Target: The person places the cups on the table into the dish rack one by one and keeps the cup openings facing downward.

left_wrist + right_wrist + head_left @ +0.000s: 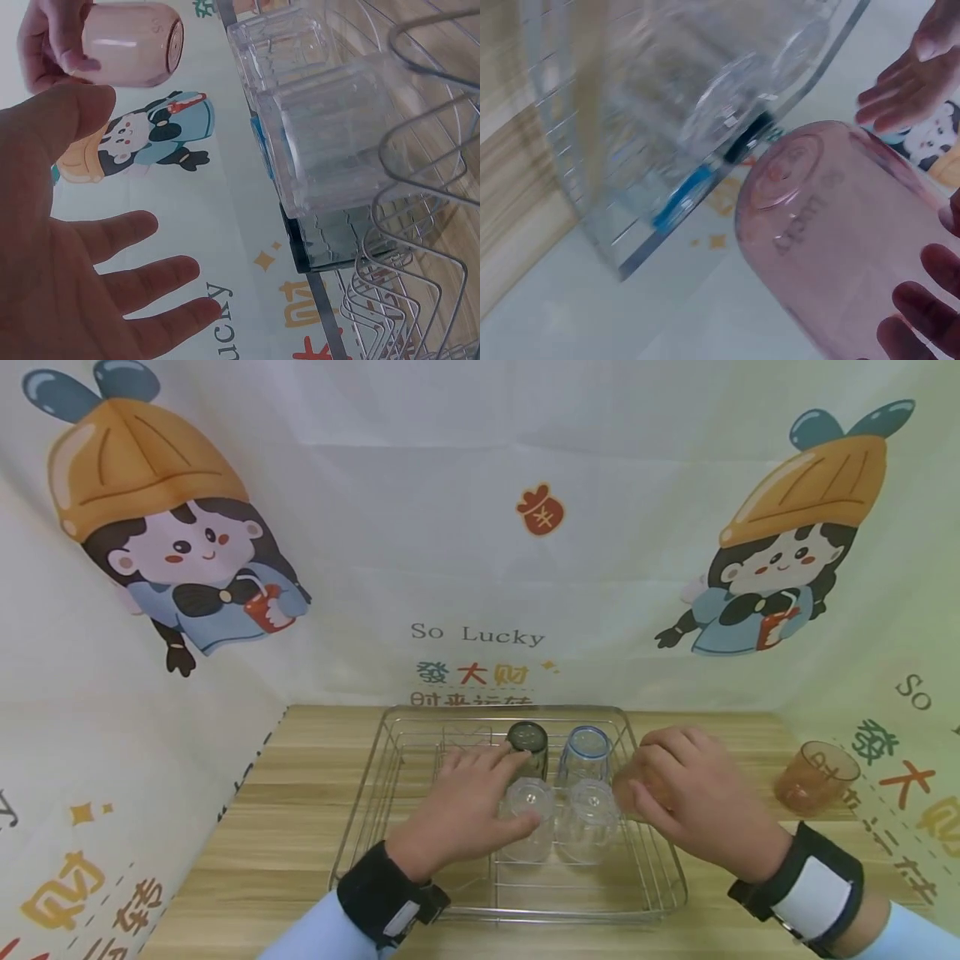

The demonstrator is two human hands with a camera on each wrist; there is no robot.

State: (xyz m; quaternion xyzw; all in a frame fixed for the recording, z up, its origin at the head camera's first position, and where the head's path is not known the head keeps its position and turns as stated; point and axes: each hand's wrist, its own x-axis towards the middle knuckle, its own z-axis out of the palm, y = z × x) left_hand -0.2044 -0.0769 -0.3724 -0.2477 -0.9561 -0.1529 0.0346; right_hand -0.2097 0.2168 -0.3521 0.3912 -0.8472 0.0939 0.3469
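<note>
My right hand grips a pinkish see-through glass at the right side of the wire dish rack. Its base faces the rack in the right wrist view. My left hand hovers over the rack's middle with fingers spread, holding nothing. Beside it, upside down in the rack, are two clear glasses, one at front left and one at front right. Behind them stand a dark grey glass and a blue-tinted glass. In the left wrist view the left fingers are apart.
Another amber glass stands upright on the wooden table, right of the rack. A printed cloth hangs behind and along both sides. The rack's wire dividers rise in zigzags.
</note>
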